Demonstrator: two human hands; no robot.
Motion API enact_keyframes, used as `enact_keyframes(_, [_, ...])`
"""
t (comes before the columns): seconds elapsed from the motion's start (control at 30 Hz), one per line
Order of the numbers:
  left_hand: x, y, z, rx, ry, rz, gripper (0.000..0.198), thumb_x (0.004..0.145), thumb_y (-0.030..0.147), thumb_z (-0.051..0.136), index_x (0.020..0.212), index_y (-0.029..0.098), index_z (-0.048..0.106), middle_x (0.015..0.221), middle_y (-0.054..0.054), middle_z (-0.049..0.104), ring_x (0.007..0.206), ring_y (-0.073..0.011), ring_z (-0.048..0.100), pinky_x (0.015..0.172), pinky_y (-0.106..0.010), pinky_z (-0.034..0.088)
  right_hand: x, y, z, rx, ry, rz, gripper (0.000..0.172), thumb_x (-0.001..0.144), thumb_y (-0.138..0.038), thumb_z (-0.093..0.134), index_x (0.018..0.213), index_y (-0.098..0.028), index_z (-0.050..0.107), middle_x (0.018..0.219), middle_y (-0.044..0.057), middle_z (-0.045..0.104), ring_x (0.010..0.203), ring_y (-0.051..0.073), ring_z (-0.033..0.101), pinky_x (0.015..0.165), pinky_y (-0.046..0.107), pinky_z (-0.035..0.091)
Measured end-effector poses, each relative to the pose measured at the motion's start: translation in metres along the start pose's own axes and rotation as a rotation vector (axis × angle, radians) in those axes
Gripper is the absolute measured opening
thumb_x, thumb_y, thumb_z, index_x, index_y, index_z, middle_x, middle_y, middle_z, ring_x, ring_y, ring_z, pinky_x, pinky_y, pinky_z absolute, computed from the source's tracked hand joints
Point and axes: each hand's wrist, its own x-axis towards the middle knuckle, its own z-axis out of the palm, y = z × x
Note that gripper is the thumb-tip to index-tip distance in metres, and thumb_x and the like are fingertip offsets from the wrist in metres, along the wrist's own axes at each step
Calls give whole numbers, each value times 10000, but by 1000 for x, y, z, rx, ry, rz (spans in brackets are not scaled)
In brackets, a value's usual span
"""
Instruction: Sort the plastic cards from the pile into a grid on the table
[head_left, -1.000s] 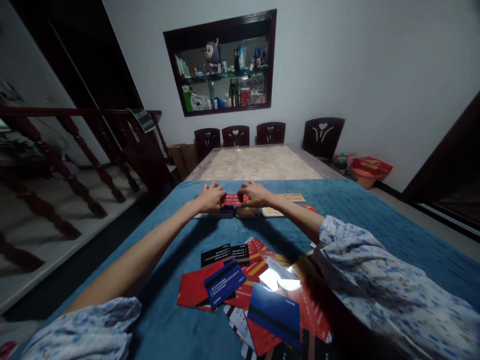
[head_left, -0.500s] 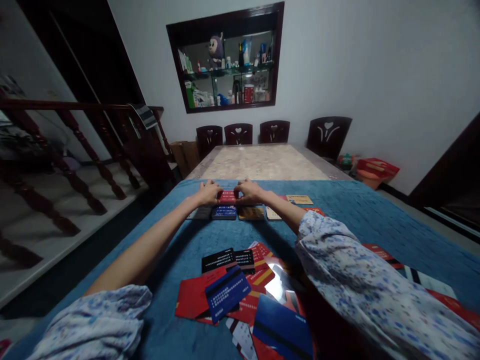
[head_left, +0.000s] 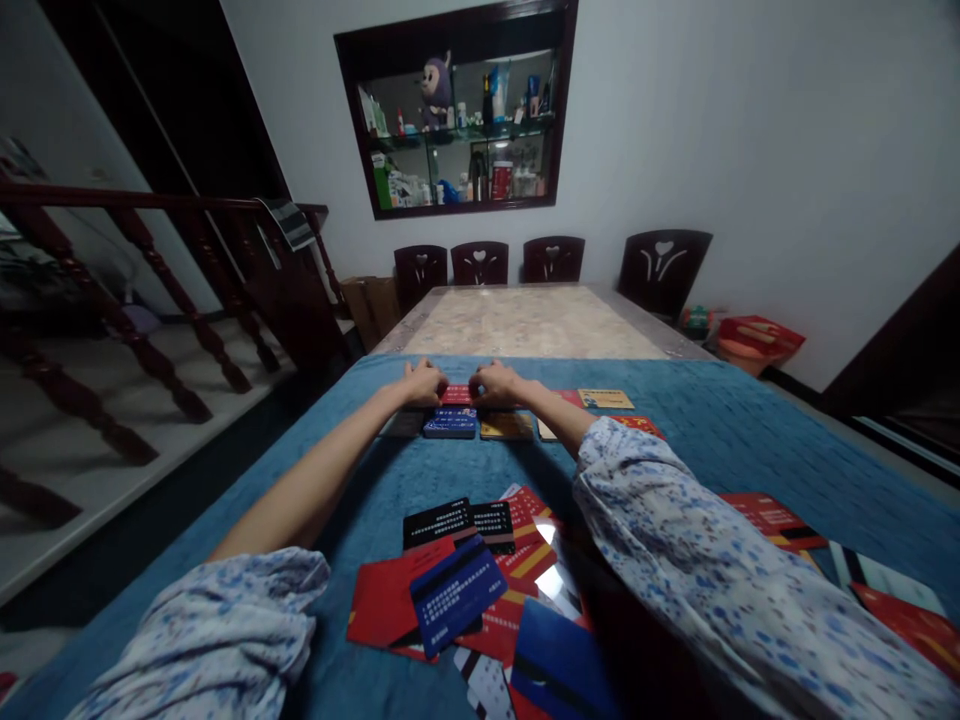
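Observation:
My left hand (head_left: 424, 384) and my right hand (head_left: 495, 384) grip the two ends of a red card (head_left: 456, 395) in the back row, their fingers curled. Just in front of it lies a stack of blue cards (head_left: 450, 424). To the right of the blue stack a gold card (head_left: 506, 427) lies below my right hand, and a dark card (head_left: 403, 424) is under my left wrist. Part of the row is hidden behind my right forearm.
A loose pile of red, black and blue cards (head_left: 459, 590) is spread on the blue cloth (head_left: 292, 590) near me. More cards (head_left: 772, 520) lie to the right. A yellow card (head_left: 606, 399) sits at the row's right. Chairs (head_left: 553, 260) stand beyond the table.
The view has shifted slightly. Both hands stay at the red card, and my right forearm and sleeve have moved a little left.

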Motion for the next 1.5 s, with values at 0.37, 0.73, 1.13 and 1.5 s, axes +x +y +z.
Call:
enact_keyframes(0.37, [7, -5, 8, -7, -65, 11, 234, 706, 231, 602, 920, 230, 697, 1047, -92, 690, 1227, -365, 389, 981, -577, 358, 7, 0, 9, -7, -30, 21, 374, 835, -448, 630, 1150, -268, 722, 1284, 119, 647, 1224, 362, 491, 863, 404, 470])
enact_keyframes(0.73, [8, -3, 6, -23, -87, 26, 144, 655, 186, 596, 776, 220, 667, 993, -80, 679, 1203, -337, 412, 1019, -557, 363, 13, 0, 13, -1, -46, 34, 372, 825, -435, 632, 1142, -272, 737, 1227, 89, 694, 1193, 345, 529, 864, 381, 476])
enact_keyframes(1.13, [12, 0, 4, -10, -108, 6, 137, 656, 162, 600, 769, 203, 667, 1047, -95, 660, 1214, -352, 407, 998, -591, 370, 9, -2, 11, -16, -37, 40, 366, 841, -426, 617, 1145, -269, 745, 1266, 97, 679, 1241, 372, 481, 907, 438, 454])
enact_keyframes(1.5, [12, 1, 2, -25, -93, 3, 165, 654, 121, 604, 762, 209, 692, 969, -91, 685, 1265, -363, 406, 1050, -598, 312, 6, -5, 10, -34, -37, 41, 380, 851, -437, 595, 1156, -262, 738, 1308, 104, 650, 1234, 366, 487, 909, 433, 461])
